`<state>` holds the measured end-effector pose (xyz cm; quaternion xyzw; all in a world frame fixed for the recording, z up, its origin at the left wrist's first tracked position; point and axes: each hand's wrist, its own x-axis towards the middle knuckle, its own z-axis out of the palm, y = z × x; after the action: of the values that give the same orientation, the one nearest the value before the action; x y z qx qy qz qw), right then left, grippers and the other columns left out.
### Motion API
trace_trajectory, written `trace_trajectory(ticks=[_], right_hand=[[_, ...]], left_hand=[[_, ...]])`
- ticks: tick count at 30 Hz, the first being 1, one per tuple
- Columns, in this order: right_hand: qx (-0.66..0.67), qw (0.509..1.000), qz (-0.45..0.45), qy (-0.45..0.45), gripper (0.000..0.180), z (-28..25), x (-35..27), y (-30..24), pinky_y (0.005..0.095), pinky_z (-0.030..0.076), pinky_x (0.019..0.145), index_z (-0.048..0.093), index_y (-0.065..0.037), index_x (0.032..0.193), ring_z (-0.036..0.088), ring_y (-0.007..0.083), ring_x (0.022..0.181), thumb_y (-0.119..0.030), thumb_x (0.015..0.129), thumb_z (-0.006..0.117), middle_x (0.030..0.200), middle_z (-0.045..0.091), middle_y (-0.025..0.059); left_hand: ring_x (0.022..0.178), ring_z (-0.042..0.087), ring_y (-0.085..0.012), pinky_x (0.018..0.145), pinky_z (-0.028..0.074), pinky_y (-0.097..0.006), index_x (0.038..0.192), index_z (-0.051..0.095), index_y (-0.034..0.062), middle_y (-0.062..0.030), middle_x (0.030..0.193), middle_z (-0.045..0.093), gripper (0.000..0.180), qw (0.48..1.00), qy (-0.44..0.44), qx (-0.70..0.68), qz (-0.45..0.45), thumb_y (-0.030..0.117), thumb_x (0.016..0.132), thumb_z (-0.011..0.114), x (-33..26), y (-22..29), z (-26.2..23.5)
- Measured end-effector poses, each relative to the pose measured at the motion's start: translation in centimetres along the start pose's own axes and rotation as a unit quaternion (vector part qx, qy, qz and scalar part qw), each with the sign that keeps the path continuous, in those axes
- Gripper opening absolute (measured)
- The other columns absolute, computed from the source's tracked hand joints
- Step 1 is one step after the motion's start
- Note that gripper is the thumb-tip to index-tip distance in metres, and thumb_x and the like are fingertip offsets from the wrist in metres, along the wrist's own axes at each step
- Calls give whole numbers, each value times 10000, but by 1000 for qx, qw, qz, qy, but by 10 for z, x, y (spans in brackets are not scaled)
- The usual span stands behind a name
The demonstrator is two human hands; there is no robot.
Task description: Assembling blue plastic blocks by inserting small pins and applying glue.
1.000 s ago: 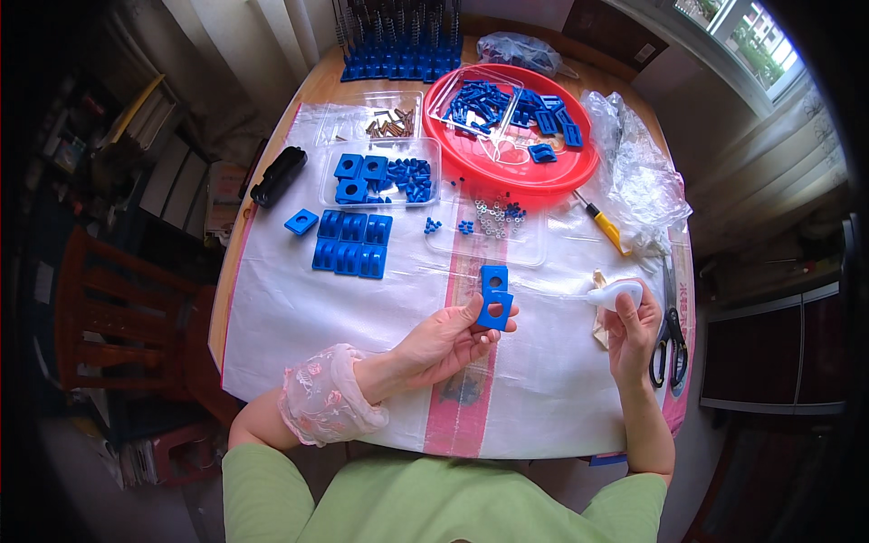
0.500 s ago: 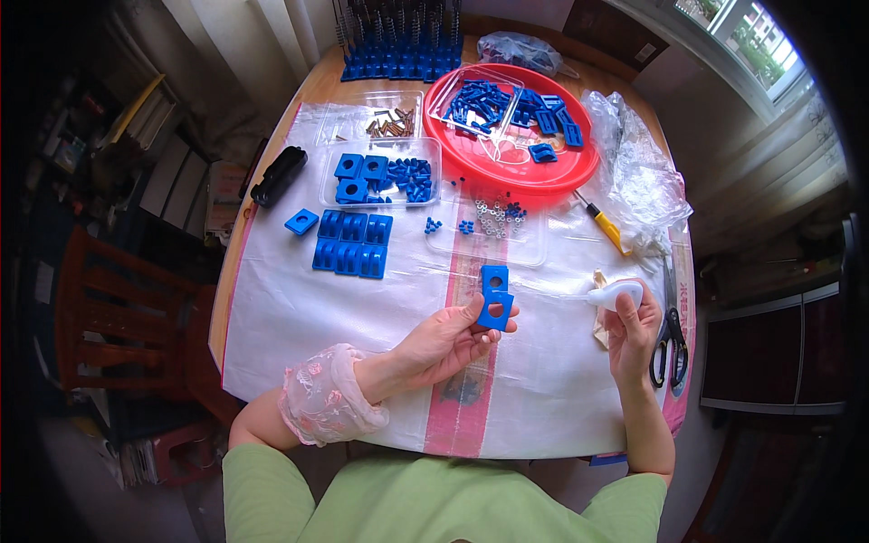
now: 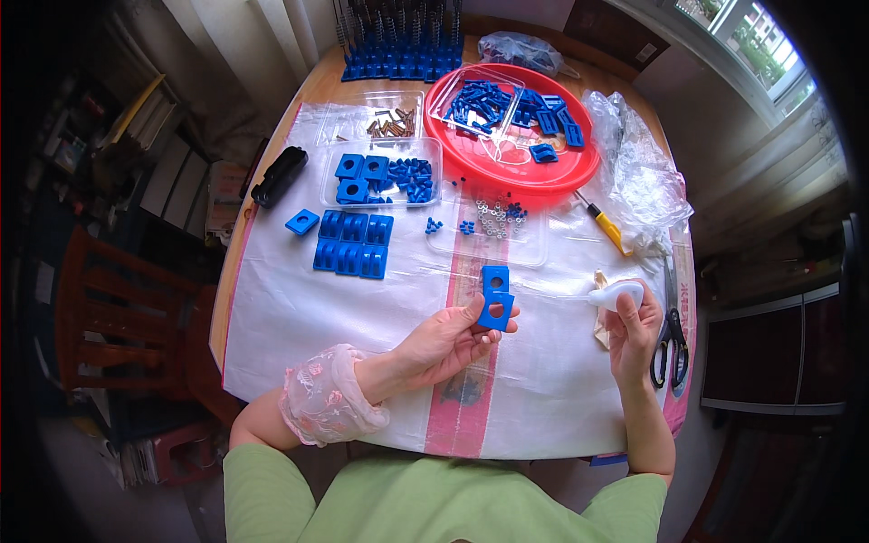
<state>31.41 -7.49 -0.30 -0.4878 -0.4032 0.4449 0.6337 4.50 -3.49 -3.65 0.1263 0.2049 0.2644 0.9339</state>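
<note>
Near the middle of the table, my left hand point(image 3: 444, 346) pinches a blue square plastic plate point(image 3: 490, 322) with a round hole through it. A second blue holed plate point(image 3: 489, 273) shows just beyond it, overlapping its far edge; whether the hand also holds that one I cannot tell. My right hand point(image 3: 635, 333) is closed round a small white squeeze bottle point(image 3: 617, 293). The bottle lies on its side in the grip, its long thin clear nozzle pointing left toward the blue plates. A beige cloth scrap point(image 3: 600, 317) rests just left of the right hand.
Several blue parts in rows point(image 3: 351, 259) lie left, below a clear box point(image 3: 326, 201) of small blue pieces. A red basin point(image 3: 579, 172) of blue parts stands at the back. Black-handled scissors point(image 3: 663, 360), a yellow-handled tool point(image 3: 608, 230) and crumpled plastic point(image 3: 634, 172) are at right.
</note>
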Motion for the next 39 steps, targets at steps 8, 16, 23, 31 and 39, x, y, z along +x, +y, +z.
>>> trace_trajectory(ticks=[8, 16, 23, 31, 39], right_hand=[[3, 1000, 9, -23, 239, -7, 1, 0, 186, 411, 518, 598, -16, 973, 525, 44, 581, -226, 911, 695, 767, 625, 23], [5, 999, 12, -30, 238, -7, 1, 0, 184, 415, 530, 600, -18, 984, 528, 41, 591, -225, 913, 694, 788, 636, 25], [11, 1000, 14, -24, 223, -4, 1, 0, 179, 371, 528, 595, -22, 972, 485, 29, 588, -222, 925, 681, 777, 605, 8], [18, 999, 18, -30, 216, -8, 1, 1, 180, 417, 547, 602, -16, 984, 534, 36, 613, -203, 918, 687, 811, 640, 23], [19, 999, 17, -31, 216, -7, 1, 2, 179, 414, 544, 598, -13, 982, 533, 37, 614, -202, 921, 682, 809, 637, 26]], left_hand=[[865, 603, -93, 797, 556, -186, 1301, 462, -70, -112, 1105, 590, 558, 1000, 0, 1, -2, 406, 1011, 447, 0, 0, 1], [862, 593, -97, 805, 545, -196, 1305, 458, -73, -111, 1100, 594, 558, 1000, -5, 2, -3, 403, 1014, 445, 0, 0, 0], [849, 577, -90, 802, 540, -197, 1305, 463, -71, -107, 1099, 593, 559, 1000, 2, 6, -6, 407, 1017, 438, 0, 1, 0], [851, 571, -85, 800, 535, -196, 1308, 468, -64, -103, 1099, 599, 551, 1000, 4, 11, -8, 405, 1022, 432, -1, 1, 2], [851, 566, -86, 803, 532, -197, 1302, 474, -63, -107, 1102, 601, 551, 1000, 1, 15, -9, 409, 1023, 425, 0, 0, 0]])
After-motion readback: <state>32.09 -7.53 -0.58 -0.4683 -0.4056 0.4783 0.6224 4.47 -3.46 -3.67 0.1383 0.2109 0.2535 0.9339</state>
